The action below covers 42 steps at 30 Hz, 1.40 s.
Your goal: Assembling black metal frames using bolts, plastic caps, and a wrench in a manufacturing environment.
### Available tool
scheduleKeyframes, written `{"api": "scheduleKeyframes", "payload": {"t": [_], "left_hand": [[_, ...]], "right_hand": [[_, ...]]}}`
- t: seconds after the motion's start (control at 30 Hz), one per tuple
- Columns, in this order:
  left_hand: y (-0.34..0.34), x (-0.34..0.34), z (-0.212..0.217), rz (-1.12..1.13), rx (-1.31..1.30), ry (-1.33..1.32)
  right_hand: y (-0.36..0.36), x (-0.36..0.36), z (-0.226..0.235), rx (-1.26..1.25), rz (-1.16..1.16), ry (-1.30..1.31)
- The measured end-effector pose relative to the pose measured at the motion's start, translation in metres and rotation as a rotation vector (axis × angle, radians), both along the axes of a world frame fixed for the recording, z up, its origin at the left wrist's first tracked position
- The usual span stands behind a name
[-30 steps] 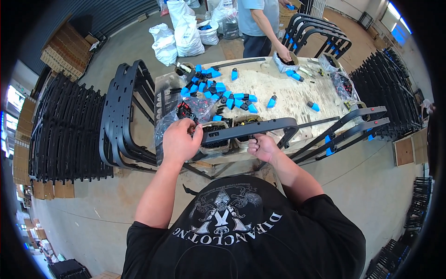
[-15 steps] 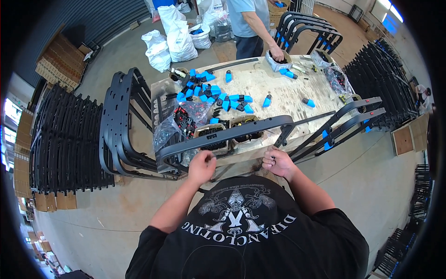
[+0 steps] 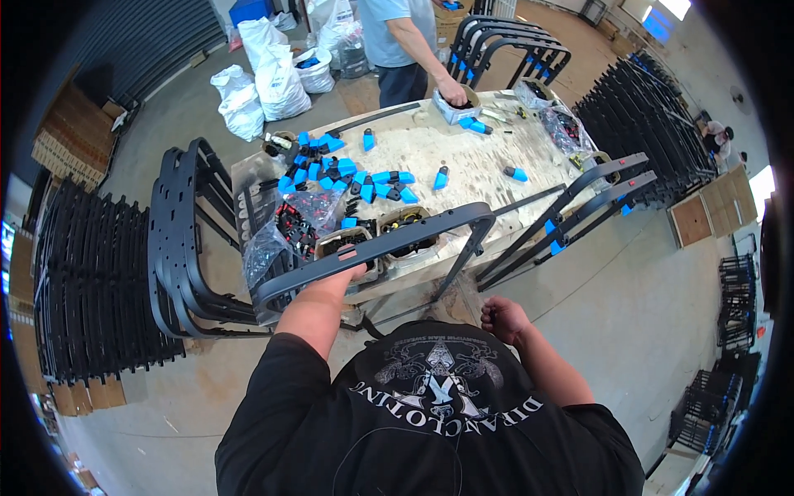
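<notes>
A black tubular frame (image 3: 413,232) with rounded corners stands upright at the near side of the workbench (image 3: 475,153). My left hand (image 3: 354,272) reaches under its top bar to a box of small black parts (image 3: 346,239). The bar covers most of that hand's fingers; a bit of skin shows through a slot in it. Lower and to the right, near my body, my right hand (image 3: 506,319) is closed with curled fingers. Whatever it may hold is hidden. A second box with black and yellow parts (image 3: 407,229) sits beside the first, behind the bar.
Blue-and-black pieces (image 3: 382,186) lie heaped on the bench, near a plastic bag of red and black parts (image 3: 298,227). More black frames lean at left (image 3: 178,240) and right (image 3: 600,194). Across the bench, a person's hand (image 3: 452,93) is in another box. White sacks (image 3: 279,81) stand behind.
My left hand has gone forward under the frame's bar to the parts box. My right hand has drawn back from the frame toward my body. The whole view has shifted slightly.
</notes>
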<state>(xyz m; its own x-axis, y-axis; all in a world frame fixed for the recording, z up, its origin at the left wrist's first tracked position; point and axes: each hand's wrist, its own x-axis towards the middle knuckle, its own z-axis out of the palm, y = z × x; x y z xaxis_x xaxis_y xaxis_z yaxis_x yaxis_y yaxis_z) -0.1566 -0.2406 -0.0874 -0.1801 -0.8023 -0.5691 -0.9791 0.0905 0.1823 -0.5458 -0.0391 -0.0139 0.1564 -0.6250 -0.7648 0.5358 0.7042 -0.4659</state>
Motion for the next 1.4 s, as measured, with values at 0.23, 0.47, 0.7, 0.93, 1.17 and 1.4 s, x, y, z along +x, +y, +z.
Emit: {"api": "scheduleKeyframes", "payload": {"t": [0.23,0.47,0.7,0.93,1.17,1.4], "left_hand": [[0.005,-0.003,0.013,-0.021,-0.284,0.085],[0.01,0.021,0.012,0.265,-0.289,0.269],[0.07,-0.052,0.105,0.162,-0.162,0.635],[0.099,-0.092,0.156,-0.078,-0.201,0.86],[0.115,-0.025,0.149,0.32,-0.17,0.613],[0.124,-0.036,0.233,0.358,0.089,0.571]], "right_hand": [[0.025,-0.022,-0.014,0.078,-0.125,0.094],[-0.004,-0.001,-0.024,0.019,0.016,0.09],[-0.061,0.051,-0.006,-0.046,0.303,-0.05],[-0.098,0.099,0.004,-0.034,0.288,-0.346],[-0.092,0.079,-0.032,0.07,0.311,0.009],[-0.079,0.016,-0.016,0.011,0.534,-0.165]]}}
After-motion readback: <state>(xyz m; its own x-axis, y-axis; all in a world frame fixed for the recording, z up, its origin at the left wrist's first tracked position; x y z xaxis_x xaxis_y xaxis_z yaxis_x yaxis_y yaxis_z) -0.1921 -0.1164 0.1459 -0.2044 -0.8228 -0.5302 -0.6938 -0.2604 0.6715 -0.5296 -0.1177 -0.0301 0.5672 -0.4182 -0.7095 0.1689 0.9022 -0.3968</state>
